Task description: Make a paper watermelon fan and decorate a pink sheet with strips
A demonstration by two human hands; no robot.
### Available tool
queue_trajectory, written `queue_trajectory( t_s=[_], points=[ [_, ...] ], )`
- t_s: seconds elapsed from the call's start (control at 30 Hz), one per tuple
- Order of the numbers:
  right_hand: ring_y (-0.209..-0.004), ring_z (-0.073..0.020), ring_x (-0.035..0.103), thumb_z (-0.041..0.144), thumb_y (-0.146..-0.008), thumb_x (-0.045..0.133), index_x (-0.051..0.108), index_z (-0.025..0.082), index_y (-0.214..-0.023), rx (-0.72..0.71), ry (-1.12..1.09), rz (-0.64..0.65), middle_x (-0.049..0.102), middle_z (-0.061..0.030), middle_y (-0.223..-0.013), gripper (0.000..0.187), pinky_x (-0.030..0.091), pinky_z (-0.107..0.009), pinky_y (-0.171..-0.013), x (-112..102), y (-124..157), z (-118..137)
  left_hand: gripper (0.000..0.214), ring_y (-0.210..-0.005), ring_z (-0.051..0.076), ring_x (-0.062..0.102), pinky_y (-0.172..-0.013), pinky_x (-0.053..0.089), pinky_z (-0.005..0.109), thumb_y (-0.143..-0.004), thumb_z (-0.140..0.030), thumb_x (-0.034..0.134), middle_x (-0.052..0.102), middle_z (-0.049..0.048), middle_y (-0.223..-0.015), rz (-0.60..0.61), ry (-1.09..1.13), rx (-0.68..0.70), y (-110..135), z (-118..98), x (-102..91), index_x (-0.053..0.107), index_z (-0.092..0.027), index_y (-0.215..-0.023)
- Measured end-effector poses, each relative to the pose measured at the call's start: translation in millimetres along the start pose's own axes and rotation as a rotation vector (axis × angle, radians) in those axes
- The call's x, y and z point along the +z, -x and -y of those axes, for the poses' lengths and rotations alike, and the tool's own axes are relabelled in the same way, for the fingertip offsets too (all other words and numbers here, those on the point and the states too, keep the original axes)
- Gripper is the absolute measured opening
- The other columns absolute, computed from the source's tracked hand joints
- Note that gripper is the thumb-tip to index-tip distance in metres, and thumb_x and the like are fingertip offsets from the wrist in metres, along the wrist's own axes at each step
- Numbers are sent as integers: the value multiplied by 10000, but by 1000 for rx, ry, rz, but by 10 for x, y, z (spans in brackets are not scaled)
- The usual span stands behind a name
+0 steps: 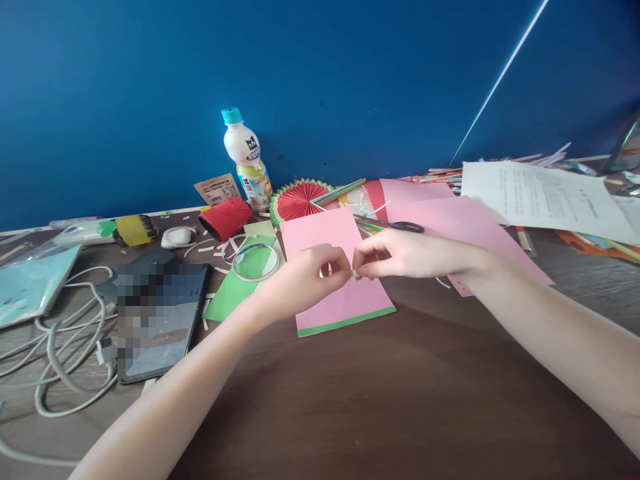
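My left hand [313,270] and my right hand [395,253] meet above a pink paper sheet [333,280] lying on the brown table [360,400]. Both pinch a tiny pale piece [354,272] between fingertips; it is too small to name. Under the pink sheet a green sheet shows as a thin edge. A clear tape ring [256,261] rests on green paper [235,287] just left of my left hand. Black-handled scissors [395,225] lie behind my right hand.
A phone [160,320] and white cables [65,347] lie at the left. A drink bottle [247,160], a red roll [226,218] and a red pleated paper fan [299,199] stand near the blue wall. More pink paper [450,220] and printed sheets [545,197] lie at the right.
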State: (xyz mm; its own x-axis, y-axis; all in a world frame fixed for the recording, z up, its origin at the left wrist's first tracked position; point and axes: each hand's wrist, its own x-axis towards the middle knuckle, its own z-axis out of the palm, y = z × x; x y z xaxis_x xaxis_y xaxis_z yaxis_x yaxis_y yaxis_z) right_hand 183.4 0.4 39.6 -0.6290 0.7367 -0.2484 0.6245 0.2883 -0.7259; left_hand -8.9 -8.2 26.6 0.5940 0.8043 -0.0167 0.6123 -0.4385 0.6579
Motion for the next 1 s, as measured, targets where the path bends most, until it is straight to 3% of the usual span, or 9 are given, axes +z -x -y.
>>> queue_trajectory(
  t_s=[0.43,0.77,1.0],
  points=[
    [-694,-141,525,296,-776,447,624,207,-798,40,118,-130,608,-16,-770,199,351,-251,-587,88,35,82,223,-666,106,505,-594,348,233,-790,-367,479,633,-25,-744,-13,42,-56,-20,47,32,614,-195,-745],
    [-655,-140,514,337,-785,427,625,222,-815,71,115,-133,610,-4,-747,231,339,-249,-555,117,41,62,190,-636,100,497,-593,358,233,-783,-311,471,633,-23,-741,-30,32,-58,-3,25,36,602,-188,-721],
    [-632,-125,493,266,-775,428,623,214,-799,45,159,-146,583,0,-720,203,333,-242,-549,76,54,87,181,-669,95,502,-608,357,224,-782,-279,457,622,-30,-759,-15,60,-33,-24,66,17,615,-196,-758]
  ],
)
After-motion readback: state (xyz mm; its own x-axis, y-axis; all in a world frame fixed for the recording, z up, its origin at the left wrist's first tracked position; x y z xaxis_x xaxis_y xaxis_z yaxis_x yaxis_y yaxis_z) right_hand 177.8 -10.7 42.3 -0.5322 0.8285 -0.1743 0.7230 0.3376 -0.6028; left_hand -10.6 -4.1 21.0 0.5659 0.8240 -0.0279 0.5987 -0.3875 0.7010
